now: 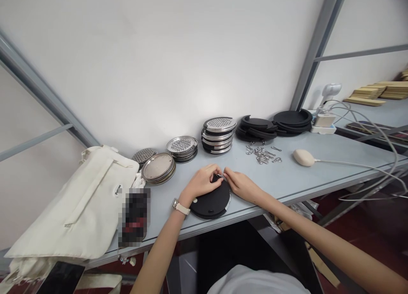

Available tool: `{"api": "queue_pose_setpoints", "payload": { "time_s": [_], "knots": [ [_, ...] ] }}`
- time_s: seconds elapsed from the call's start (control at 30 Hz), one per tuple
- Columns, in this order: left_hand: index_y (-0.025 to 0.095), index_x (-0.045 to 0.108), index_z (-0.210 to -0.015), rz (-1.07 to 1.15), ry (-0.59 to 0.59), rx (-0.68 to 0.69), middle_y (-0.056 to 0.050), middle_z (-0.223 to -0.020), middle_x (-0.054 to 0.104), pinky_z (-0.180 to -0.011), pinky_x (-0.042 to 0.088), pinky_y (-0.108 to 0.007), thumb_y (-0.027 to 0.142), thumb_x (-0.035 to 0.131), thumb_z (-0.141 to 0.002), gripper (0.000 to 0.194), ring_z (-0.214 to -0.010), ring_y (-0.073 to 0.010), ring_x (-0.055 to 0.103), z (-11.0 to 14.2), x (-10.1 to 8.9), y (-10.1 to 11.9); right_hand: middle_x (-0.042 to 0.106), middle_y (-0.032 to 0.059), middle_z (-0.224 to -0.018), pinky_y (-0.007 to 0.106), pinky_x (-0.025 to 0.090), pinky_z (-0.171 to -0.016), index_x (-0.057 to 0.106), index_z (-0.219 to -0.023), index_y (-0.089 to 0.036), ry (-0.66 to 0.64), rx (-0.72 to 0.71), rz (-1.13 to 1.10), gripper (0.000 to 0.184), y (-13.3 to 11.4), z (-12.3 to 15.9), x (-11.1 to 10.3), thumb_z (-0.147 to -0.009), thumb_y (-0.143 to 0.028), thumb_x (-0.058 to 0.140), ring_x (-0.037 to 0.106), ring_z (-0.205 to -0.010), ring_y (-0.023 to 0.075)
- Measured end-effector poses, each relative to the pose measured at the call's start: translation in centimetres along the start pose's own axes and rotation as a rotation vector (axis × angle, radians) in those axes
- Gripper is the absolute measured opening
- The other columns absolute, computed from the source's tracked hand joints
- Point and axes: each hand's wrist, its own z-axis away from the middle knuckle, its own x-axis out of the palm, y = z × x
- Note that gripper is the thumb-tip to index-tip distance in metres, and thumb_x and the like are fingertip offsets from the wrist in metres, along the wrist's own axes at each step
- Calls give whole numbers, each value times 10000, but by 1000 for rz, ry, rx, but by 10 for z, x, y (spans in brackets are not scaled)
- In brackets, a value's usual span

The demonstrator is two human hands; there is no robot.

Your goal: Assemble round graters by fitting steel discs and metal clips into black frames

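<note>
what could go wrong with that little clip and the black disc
The small metal clip pinched between the left hand and the right hand is tiny, so it could slip from the fingertips and be hard to find. The black round disc lies close to the front edge of the table, so a knock might send it over the edge.
</note>
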Motion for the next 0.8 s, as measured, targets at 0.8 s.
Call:
{"api": "queue_pose_setpoints", "payload": {
  "time_s": [0.8],
  "knots": [
    [192, 542, -913, 43, 5, -22, 27, -782, 568, -592, 380, -222, 236, 562, -798, 125, -568, -85, 452, -1, 0, -1, 567, 19, -656, 243, 336, -554, 407, -881, -209, 14, 36, -14, 191, 0, 0, 1, -966, -290, 256, 535, -574, 171]
  ]
}}
